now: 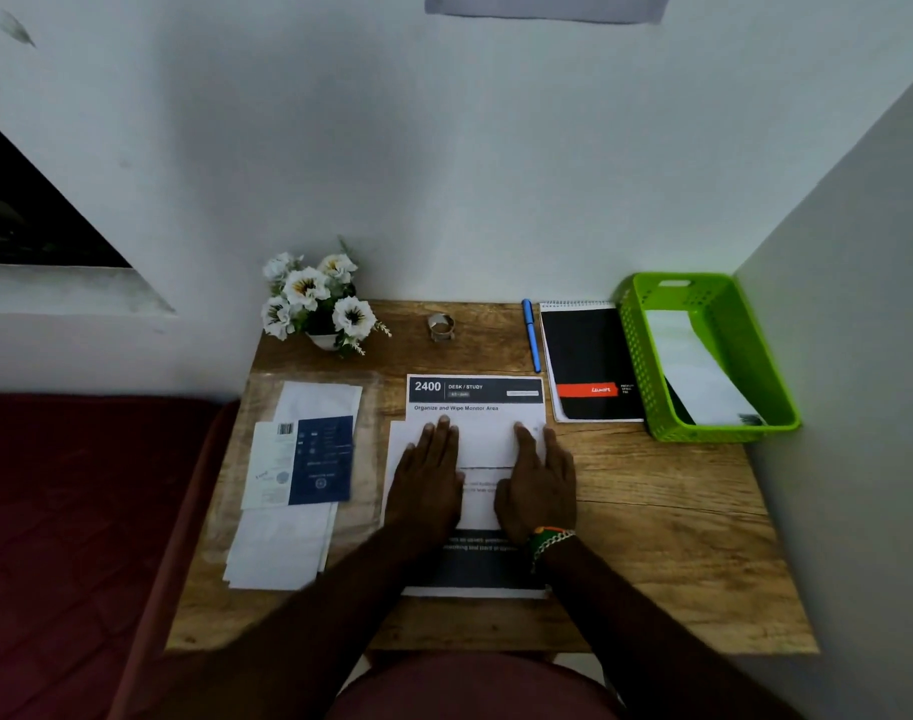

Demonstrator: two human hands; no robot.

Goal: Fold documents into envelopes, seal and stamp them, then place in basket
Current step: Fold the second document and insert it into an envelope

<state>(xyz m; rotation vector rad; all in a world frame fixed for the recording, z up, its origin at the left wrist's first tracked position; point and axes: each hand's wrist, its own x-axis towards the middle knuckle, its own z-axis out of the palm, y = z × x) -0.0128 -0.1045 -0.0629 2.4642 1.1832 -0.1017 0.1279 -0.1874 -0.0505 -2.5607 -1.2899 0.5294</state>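
a wooden counter (651,537) stands in a corner against a pale wall, with a dark red bed (80,511) just beside its left edge. at the back right corner sits a green plastic basket (646,387) that holds a white envelope (698,371) lying slantwise inside it. the printed document (475,402), with a dark header band reading "2400 desk / study", lies in the middle of the counter, its near part folded up over itself. both hands lie flat on that fold: the left hand (428,480) with fingers straight and close together, the right hand (540,480) with fingers straight and a little spread, a beaded band on its wrist. to the left lies a stack of white envelopes (282,548) in clear wrapping, a blue card on top. a black notebook (589,361) lies beside the basket, touching it or nearly so. a pot of white flowers (314,298) stands at the back left. a blue pen (531,335) lies left of the notebook, and a small tape roll (440,326) stands near the back edge.
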